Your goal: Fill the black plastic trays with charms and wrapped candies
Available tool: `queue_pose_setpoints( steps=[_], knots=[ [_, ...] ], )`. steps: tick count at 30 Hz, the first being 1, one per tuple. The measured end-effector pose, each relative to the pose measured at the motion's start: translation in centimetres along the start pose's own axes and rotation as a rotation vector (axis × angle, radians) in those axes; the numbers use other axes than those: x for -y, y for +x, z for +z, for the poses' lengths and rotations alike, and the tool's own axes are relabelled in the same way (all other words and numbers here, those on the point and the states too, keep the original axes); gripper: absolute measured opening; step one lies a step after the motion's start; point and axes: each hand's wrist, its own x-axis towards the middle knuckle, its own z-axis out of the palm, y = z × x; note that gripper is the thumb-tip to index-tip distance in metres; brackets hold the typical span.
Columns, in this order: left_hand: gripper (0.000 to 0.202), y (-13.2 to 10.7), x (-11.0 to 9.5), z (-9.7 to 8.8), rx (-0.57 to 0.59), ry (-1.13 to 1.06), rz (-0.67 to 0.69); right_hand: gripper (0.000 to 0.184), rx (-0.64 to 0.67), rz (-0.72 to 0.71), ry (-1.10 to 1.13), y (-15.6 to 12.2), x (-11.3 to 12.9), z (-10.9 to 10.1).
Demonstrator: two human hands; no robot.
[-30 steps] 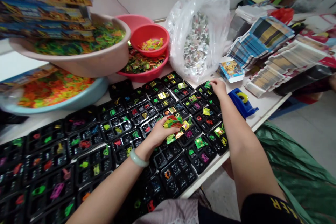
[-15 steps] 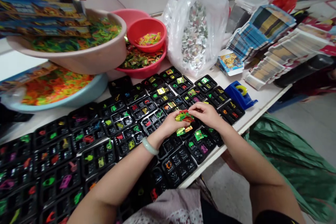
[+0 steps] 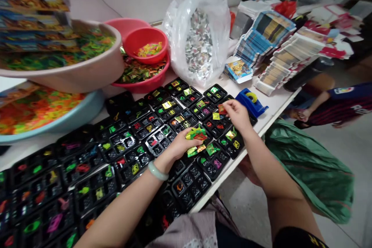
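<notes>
A bundle of foil packets [image 3: 196, 133] is held in the left hand [image 3: 177, 145], a little right of the centre of the frame, with the fingers closed around it from below. A pale green bracelet [image 3: 157, 171] is worn on that wrist. One small red packet [image 3: 222, 109] is pinched between the thumb and fingertips of the right hand [image 3: 238, 115], which is otherwise narrowly closed.

The red packet lies up and to the right of the bundle, apart from it, and only the right hand is at it. It is held just above the black trays [image 3: 162, 139], beside a yellow packet [image 3: 216, 116] that lies in one tray compartment. Its long axis cannot be told surely, since the packet looks nearly square and is partly covered by the fingers.

The trays are spread over the table [image 3: 274, 104] in rows, from the lower left to the centre right. A blue tape dispenser [image 3: 250, 100] stands just right of the right hand, near the table edge. Behind the trays a clear plastic bag [image 3: 200, 35] of small silver pieces is seen, then red bowls [image 3: 145, 44] and a pink basin [image 3: 87, 69] at the upper left, and stacks of printed cards [image 3: 279, 46] at the upper right. Another person [image 3: 343, 102] is partly seen at the right edge.
</notes>
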Motion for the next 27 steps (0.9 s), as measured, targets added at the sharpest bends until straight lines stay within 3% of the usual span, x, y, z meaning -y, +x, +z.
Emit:
queue_pose_setpoints(
  steps=[3,7,10,13,18,22,27],
  knots=[
    [0.044,-0.2,-0.1,-0.3,-0.054,-0.025,0.023,0.017,-0.177,-0.070,-0.332,4.2,-3.0,-2.8],
    [0.044,-0.2,-0.2,0.0,-0.099,-0.037,0.044,0.012,-0.043,-0.028,-0.601,8.1,-5.6,-3.4],
    [0.043,-0.3,-0.2,0.1,-0.078,-0.036,0.040,0.014,0.016,-0.058,-0.689,8.4,-5.3,-2.3],
    [0.043,-0.2,0.0,0.2,-0.066,-0.039,0.043,0.018,0.012,-0.158,-0.584,5.5,-2.8,-0.7],
    [0.043,0.2,0.5,0.4,-0.040,-0.019,0.039,0.014,0.470,-0.207,-0.175,-2.9,2.6,1.8],
    [0.040,0.0,1.1,0.8,-0.009,0.055,0.036,0.011,0.417,-0.180,-0.138,-6.7,3.7,2.8],
    [0.044,-0.4,1.4,1.0,0.014,0.043,0.005,0.013,0.389,-0.196,-0.169,-7.7,2.3,2.2]
  ],
)
